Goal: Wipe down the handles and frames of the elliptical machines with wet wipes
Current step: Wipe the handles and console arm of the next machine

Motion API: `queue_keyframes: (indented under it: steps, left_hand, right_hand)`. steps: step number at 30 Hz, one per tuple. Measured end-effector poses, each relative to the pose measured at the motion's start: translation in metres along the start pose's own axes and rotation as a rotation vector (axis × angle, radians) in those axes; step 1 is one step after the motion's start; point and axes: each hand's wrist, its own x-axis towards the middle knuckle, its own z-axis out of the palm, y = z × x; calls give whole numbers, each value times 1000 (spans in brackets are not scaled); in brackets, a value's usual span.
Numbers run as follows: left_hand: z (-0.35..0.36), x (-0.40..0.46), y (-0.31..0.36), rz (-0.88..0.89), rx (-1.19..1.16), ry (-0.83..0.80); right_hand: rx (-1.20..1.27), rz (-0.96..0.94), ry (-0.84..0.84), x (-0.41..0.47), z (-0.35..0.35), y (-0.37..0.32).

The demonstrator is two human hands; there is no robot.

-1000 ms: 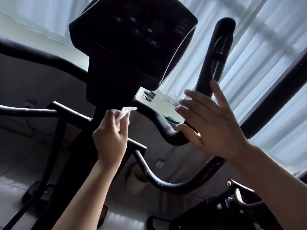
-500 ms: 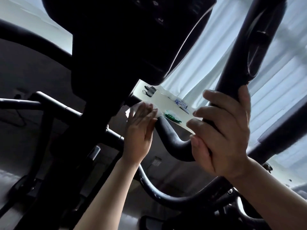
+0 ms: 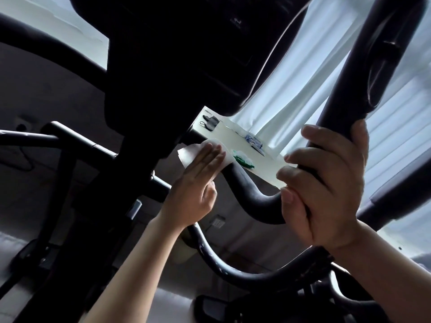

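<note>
Daylight comes through the white curtains (image 3: 291,73) ahead of me, so the console (image 3: 186,54) is backlit to a near-black shape with its detail lost. My hands catch soft, dim light, with no hard shadows. The wide lens bends the bars at the edges, and the floor below looks smeared

1. From my head camera I see a pale table (image 3: 235,136) behind the machine, its top slanting across the middle of the view, its near and far ends hidden by dark parts and a hand.
2. On its far end lies a small dark item with a loop (image 3: 210,124); I cannot tell what it is.
3. Near the middle, by the curtain side, sits a blue-and-white packet (image 3: 254,141).
4. At the near edge lies a green-and-white bundle (image 3: 244,160).
</note>
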Motion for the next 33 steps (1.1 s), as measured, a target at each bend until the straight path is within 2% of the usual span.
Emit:
queue_keyframes:
  steps: [3,6,10,12,16,19,21,23,26,28,30,32,33]
  left_hand:
    - [-9,0,-5,77,185,41]
    - [-11,11,1,51,321,161]
    - [-3,27,-3,-14,439,219]
    - [0,25,-4,-23,418,220]
    - [3,25,-2,-69,212,225]
    - [19,15,24,-255,-180,190]
    - [26,9,44,-369,-417,255]
    - [24,9,57,-432,-510,298]
    - [12,3,73,-400,-593,234]
    - [3,-1,74,-264,-510,177]
    - [-1,6,46,-133,-204,191]
    - [1,15,10,-99,59,266]
    - [5,17,-3,-111,107,273]
  right_hand:
    - [-4,4,-4,1,-1,-1]
    - [-22,7,-11,2,-2,-2]
    - [-20,7,-24,2,-2,-1]
    - [-20,5,-17,1,-2,-1]
    - [-9,10,-19,1,-1,-2]
    - [-6,20,-9,1,-1,-2]
    - [0,26,1,1,-1,-2]
    - [3,39,1,2,0,-3]
    - [13,45,0,3,-1,-4]
    - [7,33,1,3,-2,-4]
    - [4,23,-11,2,-2,-3]
    - [3,25,-15,3,-2,-3]
    - [1,24,-13,3,-2,-2]
